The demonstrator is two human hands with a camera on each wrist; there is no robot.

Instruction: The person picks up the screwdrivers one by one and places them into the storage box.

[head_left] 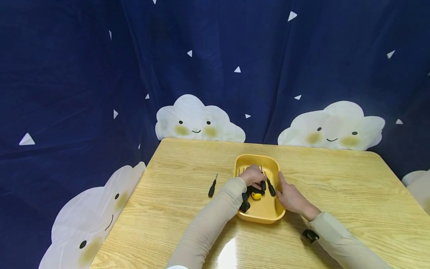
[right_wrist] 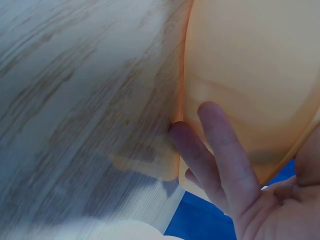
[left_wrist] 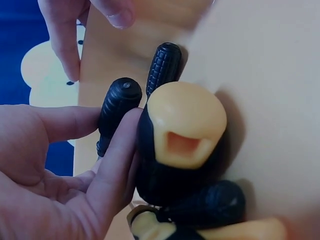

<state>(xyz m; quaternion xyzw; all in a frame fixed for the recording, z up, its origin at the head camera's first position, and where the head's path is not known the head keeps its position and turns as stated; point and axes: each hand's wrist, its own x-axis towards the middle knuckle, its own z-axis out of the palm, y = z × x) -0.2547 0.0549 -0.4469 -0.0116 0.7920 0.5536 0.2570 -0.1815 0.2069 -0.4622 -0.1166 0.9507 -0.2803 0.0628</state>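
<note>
My left hand (head_left: 252, 175) reaches into a deep yellow plastic tray (head_left: 258, 157). Between thumb and fingers it pinches a black-handled screwdriver (left_wrist: 118, 110), whose shaft points away toward the tray's far side. Right beside those fingers lies a thick black tool handle with a rounded yellow end (left_wrist: 187, 117) and a slot in it. Another black screwdriver (head_left: 270, 188) lies along the right inside of the tray. My right hand (head_left: 293, 196) grips the tray's right wall, fingers along the outside and thumb at the rim.
On the wooden table (head_left: 188, 160), left of the tray, lies one more black-handled screwdriver (head_left: 212, 188). More black and yellow handles (left_wrist: 210, 205) crowd the tray below my left fingers. A dark blue curtain (head_left: 215, 45) with clouds hangs behind the table.
</note>
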